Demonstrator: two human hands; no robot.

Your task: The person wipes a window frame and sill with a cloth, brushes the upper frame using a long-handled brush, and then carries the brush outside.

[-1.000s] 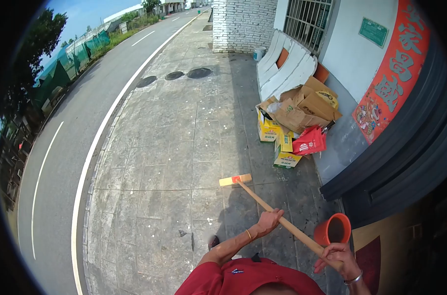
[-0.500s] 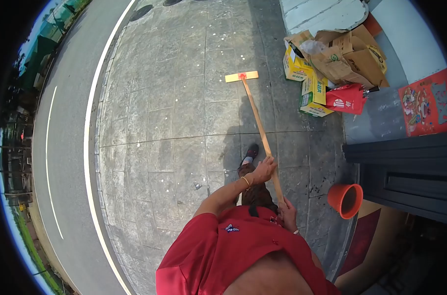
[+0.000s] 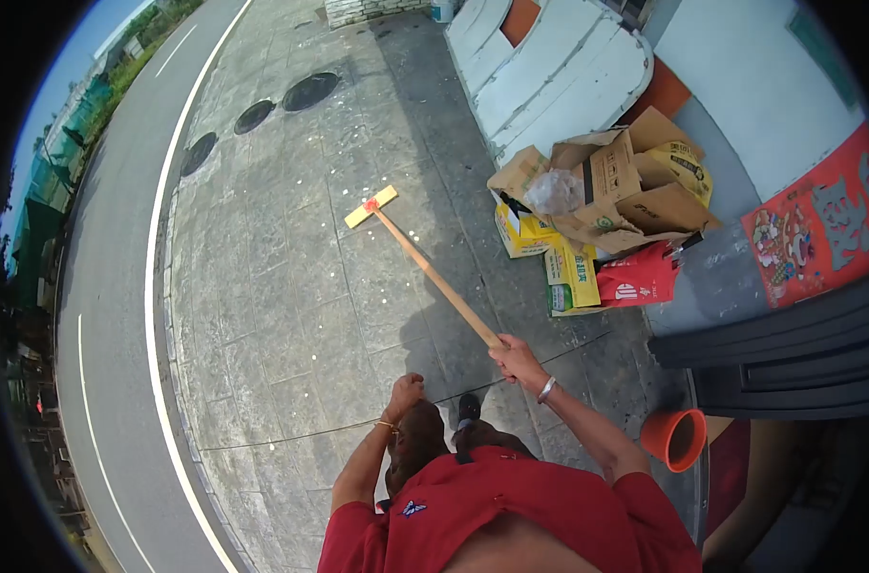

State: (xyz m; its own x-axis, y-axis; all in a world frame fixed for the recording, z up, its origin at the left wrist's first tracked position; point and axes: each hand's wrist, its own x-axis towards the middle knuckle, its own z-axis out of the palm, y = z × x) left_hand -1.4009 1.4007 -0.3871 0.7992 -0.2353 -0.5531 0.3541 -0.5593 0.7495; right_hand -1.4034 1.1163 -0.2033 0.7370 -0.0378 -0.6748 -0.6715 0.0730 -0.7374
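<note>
A T-shaped tool with a long wooden handle (image 3: 434, 274) reaches forward from me. Its short yellow crossbar head (image 3: 387, 196), red at the joint, rests on or just over the paving. My right hand (image 3: 517, 363), a silvery bracelet at its wrist, is wrapped around the near end of that handle. To the left, apart from the tool, my left hand (image 3: 407, 392) hangs above my knee with its fingers curled in. I see nothing in it, though its palm is hidden.
Cardboard boxes (image 3: 635, 181), a yellow carton (image 3: 573, 277) and a red bag (image 3: 640, 275) stand by the wall at right. An orange bucket (image 3: 653, 435) sits nearer. Round black covers (image 3: 310, 92) lie ahead; a road (image 3: 115, 258) runs along the left.
My left hand has let go of the handle and moved left. My right hand has moved forward, still holding the handle's end. The tool now slants left, and the view has shifted forward.
</note>
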